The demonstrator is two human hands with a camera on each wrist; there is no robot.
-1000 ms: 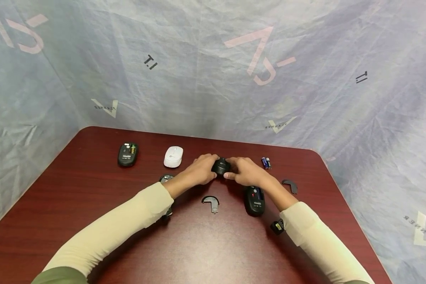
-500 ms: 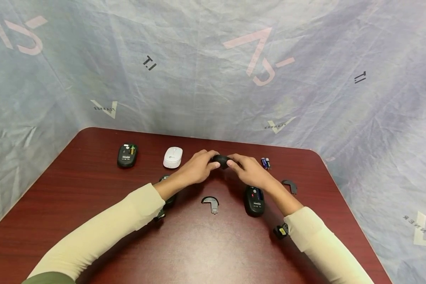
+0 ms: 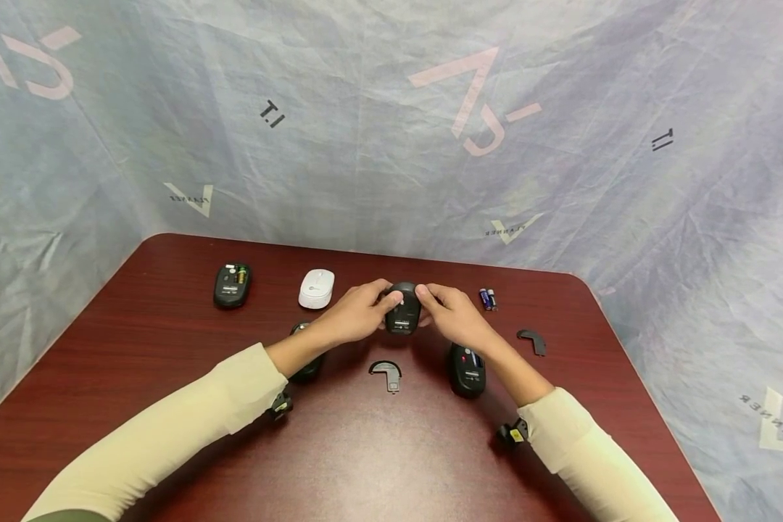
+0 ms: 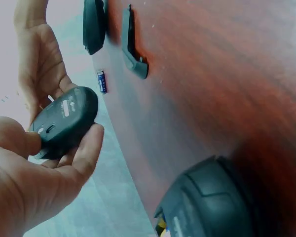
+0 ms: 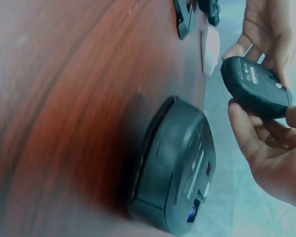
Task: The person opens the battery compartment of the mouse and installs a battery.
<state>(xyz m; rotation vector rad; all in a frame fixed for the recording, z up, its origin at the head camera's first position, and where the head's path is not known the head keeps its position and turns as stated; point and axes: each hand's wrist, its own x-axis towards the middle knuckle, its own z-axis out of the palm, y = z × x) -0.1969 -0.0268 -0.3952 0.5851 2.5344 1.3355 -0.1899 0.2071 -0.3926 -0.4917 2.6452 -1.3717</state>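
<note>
A black computer mouse (image 3: 402,313) is held between both hands near the back middle of the table, its underside with a label turned toward the head camera. On its left side my left hand (image 3: 365,310) grips it, thumb over the underside. My right hand (image 3: 452,313) grips the opposite edge, thumb near the top end. In the left wrist view the mouse (image 4: 69,118) appears tilted, raised off the table, with fingers beneath it. The right wrist view shows the mouse (image 5: 254,86) pinched between thumbs and fingers of both hands.
Black mice lie underside up: one (image 3: 467,373) by my right forearm, one (image 3: 308,362) partly behind my left, another (image 3: 233,286) far left with batteries. A white mouse (image 3: 316,288) stands at the back. Battery covers (image 3: 391,375) (image 3: 533,341) and batteries (image 3: 488,299) lie around.
Both hands have lifted the black mouse from the table and turned it over, from top side showing to underside showing. The other things have stayed put.
</note>
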